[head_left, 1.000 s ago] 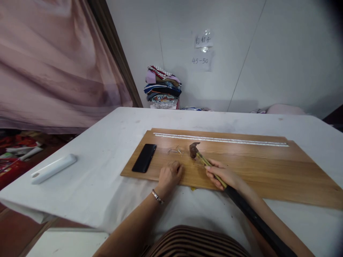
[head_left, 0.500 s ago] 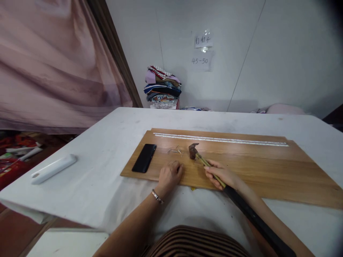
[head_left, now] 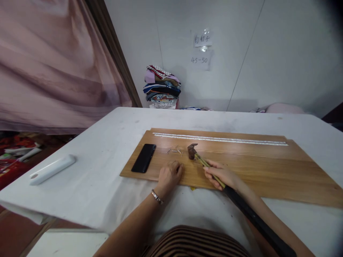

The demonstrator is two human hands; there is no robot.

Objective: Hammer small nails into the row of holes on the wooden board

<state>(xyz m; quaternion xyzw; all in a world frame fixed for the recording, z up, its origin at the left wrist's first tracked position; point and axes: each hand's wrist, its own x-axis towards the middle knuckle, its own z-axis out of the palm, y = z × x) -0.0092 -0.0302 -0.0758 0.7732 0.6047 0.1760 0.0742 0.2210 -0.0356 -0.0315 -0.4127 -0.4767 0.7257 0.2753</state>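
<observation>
My right hand is wrapped round the handle of a claw hammer. Its rusty brown head rests on or just above the wooden board, while the long black grip runs back along my right forearm. My left hand lies on the board near its front edge, fingers curled in, and no object shows in it. Beyond those fingers several small nails are scattered on the wood. Left of them lies a black phone. Two white marked strips run along the board's far side.
Under the board is a white-covered table. A white plastic piece with a hole lies at the table's left. Folded clothes are piled by the back wall, and a pink curtain hangs on the left.
The hammer head has shifted very slightly to the left. Both hands otherwise keep their places, and the view has moved a touch.
</observation>
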